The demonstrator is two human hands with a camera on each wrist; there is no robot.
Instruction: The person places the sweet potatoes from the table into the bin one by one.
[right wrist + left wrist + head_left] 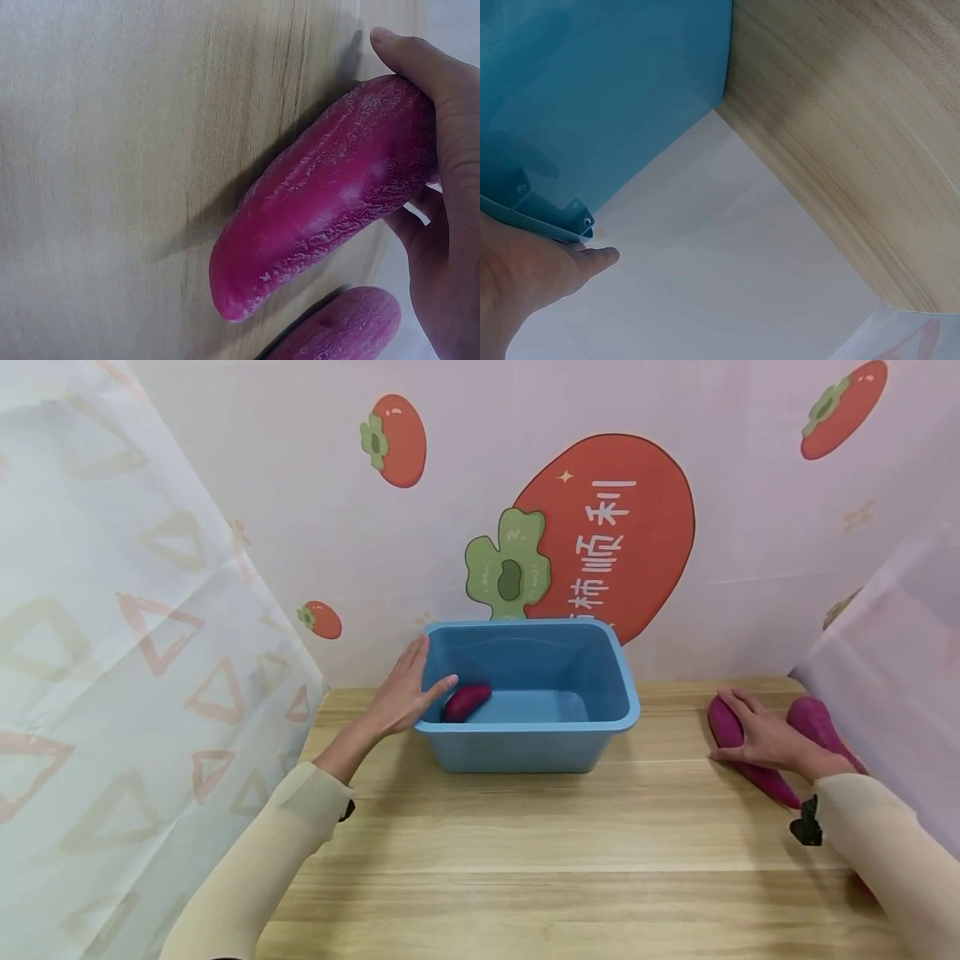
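My left hand [405, 693] rests at the left end of a blue plastic bin [517, 747], fingers straight along the rim and thumb reaching over it. In the left wrist view the hand [540, 262] touches the rim from below. Inside the bin, at the left, lies a purple sweet potato [467, 702]. On the right side of the table my right hand [772, 735] holds another purple sweet potato [322, 202], thumb on one side and fingers on the other. Beside it lies a further sweet potato [817, 722], partly hidden by the hand and wrist.
The wooden table [540, 843] ends at a printed cloth backdrop [450, 552] behind the bin. Cloth walls rise at left [150, 652] and right [892, 652]. A dark reddish thing [862, 887] shows barely beneath the right sleeve.
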